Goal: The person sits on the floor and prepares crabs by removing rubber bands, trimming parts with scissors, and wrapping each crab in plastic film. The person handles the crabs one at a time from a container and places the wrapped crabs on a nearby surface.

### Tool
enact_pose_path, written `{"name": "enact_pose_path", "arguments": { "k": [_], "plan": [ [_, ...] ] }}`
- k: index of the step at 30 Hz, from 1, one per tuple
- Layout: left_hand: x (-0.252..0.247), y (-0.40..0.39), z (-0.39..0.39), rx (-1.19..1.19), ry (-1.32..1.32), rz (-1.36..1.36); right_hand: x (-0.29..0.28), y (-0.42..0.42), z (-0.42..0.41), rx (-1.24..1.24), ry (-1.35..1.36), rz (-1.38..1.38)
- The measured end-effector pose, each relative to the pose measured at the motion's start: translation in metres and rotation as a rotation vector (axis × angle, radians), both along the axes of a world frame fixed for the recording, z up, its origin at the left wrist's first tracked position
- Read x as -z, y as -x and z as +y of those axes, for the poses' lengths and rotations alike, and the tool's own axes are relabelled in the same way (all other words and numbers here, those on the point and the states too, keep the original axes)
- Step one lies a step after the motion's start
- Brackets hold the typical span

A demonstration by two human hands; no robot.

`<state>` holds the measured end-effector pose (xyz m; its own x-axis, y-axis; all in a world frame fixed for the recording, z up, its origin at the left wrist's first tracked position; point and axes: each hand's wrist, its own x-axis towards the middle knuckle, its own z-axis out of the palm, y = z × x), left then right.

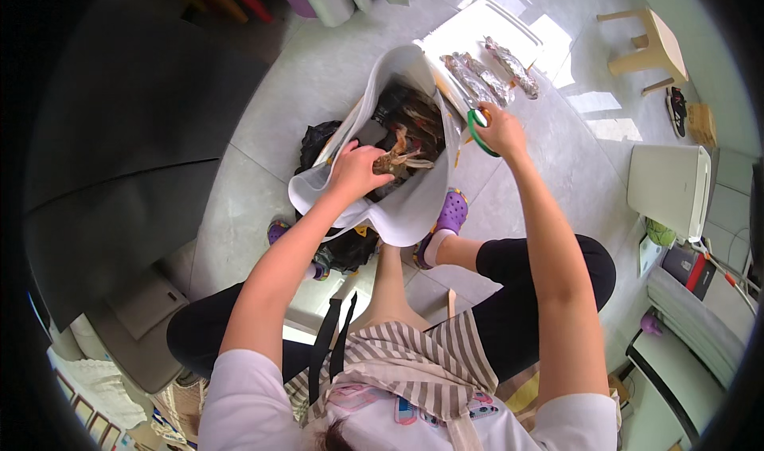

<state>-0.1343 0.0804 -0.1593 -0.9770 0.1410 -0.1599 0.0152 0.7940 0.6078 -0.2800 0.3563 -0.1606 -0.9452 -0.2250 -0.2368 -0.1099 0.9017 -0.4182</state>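
My left hand (359, 169) reaches over the rim of a white bag (412, 218) standing on the floor between my feet. Between its thumb and fingers is a brown, dried-looking piece (399, 159) with pale stalk-like ends; I cannot tell exactly what it is. More brown and dark red pieces (418, 113) lie inside the bag, along with dark plastic. To the right of the bag, my right hand (500, 130) grips scissors (476, 130) with green and orange handles. Their blades point up and left, beside a white plastic lid or tray (471, 24) bearing several foil-wrapped bundles (511, 67).
Black plastic bags (319, 140) lie against the bag's left side. A dark sofa-like surface (119, 122) fills the left. At right are a beige stool (656, 42), a black shoe (676, 110) and a white bin-like box (665, 188). My purple clogs (452, 212) flank the bag.
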Motion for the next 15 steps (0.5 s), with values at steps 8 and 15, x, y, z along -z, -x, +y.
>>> {"name": "enact_pose_path", "arguments": {
  "k": [8,15],
  "plan": [
    [-0.077,-0.057,0.005,-0.681,-0.963,-0.306,0.043,-0.001,-0.058,-0.063,0.139,-0.147],
    [-0.106,-0.093,0.012,-0.999,-1.428,-0.194,0.085,-0.02,-0.062,-0.252,-0.07,-0.077]
  ]
}}
